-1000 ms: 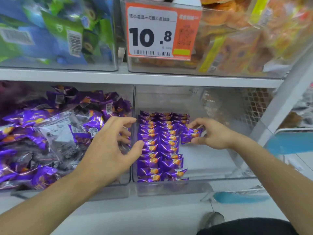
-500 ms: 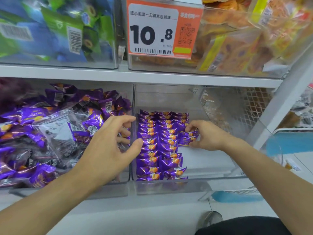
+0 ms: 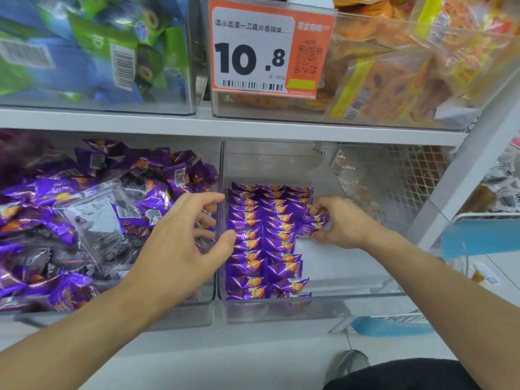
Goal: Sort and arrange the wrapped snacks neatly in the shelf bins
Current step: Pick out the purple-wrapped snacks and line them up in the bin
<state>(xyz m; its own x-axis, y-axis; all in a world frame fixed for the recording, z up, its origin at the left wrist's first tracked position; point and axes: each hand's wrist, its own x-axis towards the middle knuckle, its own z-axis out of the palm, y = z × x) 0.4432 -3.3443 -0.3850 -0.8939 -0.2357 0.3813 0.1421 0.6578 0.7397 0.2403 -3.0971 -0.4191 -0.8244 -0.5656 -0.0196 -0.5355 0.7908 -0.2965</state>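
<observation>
Small purple wrapped snacks (image 3: 266,240) with an orange picture lie in neat overlapping rows along the left side of a clear bin (image 3: 365,302) on the lower shelf. My right hand (image 3: 342,226) pinches a few of these snacks (image 3: 316,225) at the right of the rows, near the back. My left hand (image 3: 180,246) reaches over the wall between the two bins, fingers curled among the loose purple snacks (image 3: 42,198) heaped in the left bin (image 3: 180,313); what they hold is hidden. A clear empty bag (image 3: 92,218) lies on that heap.
The upper shelf (image 3: 253,126) carries bins of green-blue packs (image 3: 92,52) and orange-yellow packs (image 3: 408,66), with a 10.8 price tag (image 3: 270,52). A white upright (image 3: 461,175) and wire mesh (image 3: 394,175) stand right. My shoe (image 3: 350,364) shows on the floor below.
My right hand has carried its snacks left, up against the third row. My left hand has stayed over the bin wall, barely moving.
</observation>
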